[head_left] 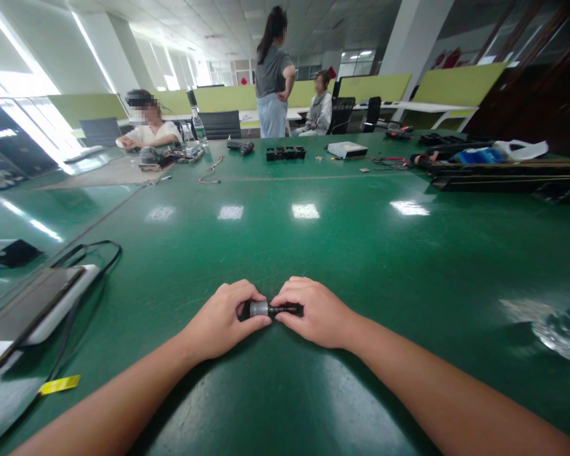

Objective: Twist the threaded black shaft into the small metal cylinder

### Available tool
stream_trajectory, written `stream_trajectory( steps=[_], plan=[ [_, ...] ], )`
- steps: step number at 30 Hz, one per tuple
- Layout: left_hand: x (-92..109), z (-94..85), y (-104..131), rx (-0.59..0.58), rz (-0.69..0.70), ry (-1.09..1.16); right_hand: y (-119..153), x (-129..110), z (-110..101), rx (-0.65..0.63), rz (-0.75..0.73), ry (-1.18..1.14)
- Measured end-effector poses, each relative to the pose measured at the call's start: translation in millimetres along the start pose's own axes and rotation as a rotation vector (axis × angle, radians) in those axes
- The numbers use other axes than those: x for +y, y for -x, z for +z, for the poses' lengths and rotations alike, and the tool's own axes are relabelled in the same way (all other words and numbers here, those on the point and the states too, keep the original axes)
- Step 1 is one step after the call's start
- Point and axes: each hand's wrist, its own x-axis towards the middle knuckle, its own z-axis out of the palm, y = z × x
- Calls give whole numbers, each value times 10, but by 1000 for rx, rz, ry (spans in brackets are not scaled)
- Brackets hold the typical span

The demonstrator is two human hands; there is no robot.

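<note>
Low over the green table, my two hands meet at the middle of the view. My left hand is closed around a short grey and black cylinder, thumb in front and fingers behind. From the cylinder's right end a thin dark rod runs sideways toward my right hand. That hand pinches the rod between thumb and fingers. Both pieces lie level and in line, touching or joined; I cannot tell which. The outer ends are partly hidden by my palms.
At left lie a phone on a white item and a black cable with a yellow tag. A transparent glass object stands at right. Farther back are a power drill, a black tray, a bottle and several people.
</note>
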Motion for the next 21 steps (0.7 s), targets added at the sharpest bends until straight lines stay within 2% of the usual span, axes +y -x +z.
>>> stream_trajectory(
  steps=[21],
  plan=[
    [-7,-8,0,-12,-8,-12,26,-3,-32,16,33,-13]
  ],
)
